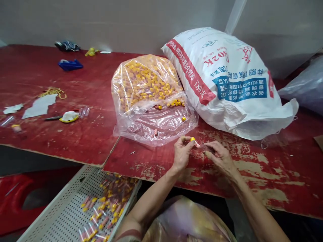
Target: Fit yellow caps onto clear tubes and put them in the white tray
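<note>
Between thumb and fingers, my left hand [182, 152] pinches a small yellow-capped piece [193, 139] with a pink patterned body. Its lower end points at my right hand [219, 154], which is closed on what looks like a small clear plastic tube [204, 147]; the tube is hard to make out. The two hands are close together above the front of the red table [156, 161]. Just beyond them lies a clear plastic bag [151, 87] full of similar yellow-capped pieces, a few loose near its mouth. Below the table edge, a white perforated crate [63, 201] holds several capped clear tubes.
A large white woven sack [227, 67] leans at the back right. To the left lie a blue tape dispenser [70, 65], scissors [68, 117], white paper [40, 106], clear tubes [84, 112] and a yellow string [54, 92]. A red stool [22, 198] stands beside the crate.
</note>
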The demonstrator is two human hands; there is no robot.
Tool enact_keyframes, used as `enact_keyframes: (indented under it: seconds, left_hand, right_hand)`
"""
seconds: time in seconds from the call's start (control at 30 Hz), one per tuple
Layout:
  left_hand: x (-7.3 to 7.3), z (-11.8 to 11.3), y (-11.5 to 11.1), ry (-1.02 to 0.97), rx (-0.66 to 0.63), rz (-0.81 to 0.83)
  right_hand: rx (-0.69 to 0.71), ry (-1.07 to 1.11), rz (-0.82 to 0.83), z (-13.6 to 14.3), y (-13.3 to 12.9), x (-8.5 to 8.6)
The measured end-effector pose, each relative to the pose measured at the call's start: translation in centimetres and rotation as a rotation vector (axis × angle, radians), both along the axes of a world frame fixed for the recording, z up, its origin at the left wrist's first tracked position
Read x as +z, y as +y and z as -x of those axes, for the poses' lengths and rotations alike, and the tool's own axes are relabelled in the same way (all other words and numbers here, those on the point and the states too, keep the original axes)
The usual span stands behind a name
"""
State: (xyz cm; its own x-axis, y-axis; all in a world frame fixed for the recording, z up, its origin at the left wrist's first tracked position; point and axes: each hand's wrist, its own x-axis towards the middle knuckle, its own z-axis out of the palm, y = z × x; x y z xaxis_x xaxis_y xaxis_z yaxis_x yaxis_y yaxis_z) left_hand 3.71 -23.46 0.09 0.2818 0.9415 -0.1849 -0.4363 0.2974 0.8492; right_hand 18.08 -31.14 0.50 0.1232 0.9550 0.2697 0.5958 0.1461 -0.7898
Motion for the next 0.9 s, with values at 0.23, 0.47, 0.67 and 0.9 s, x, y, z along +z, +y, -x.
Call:
enact_keyframes:
  seconds: [0.23,0.47,0.67,0.9]
  left_hand:
    - [-0.7,0.5,0.0,-0.065,0.059,0.202]
    - [-1.3,0.3,-1.1,-0.146,0.031,0.314]
    - [-1.2,1.0,-2.8,0.007,0.003,0.077]
    - [-1.0,3.0,-1.2,0.315,-0.138,0.019]
  right_hand:
    - [-0.235,0.497,0.042,0.0,-0.6,-2.0]
    - [-0.295,0.653,-0.041,2.4,-0.3,-1.5]
    - [-0.16,0.511,0.043,3.0,-0.2,-3.0]
    - [0.17,0.279,0.189,3.8,-1.4,-2.7]
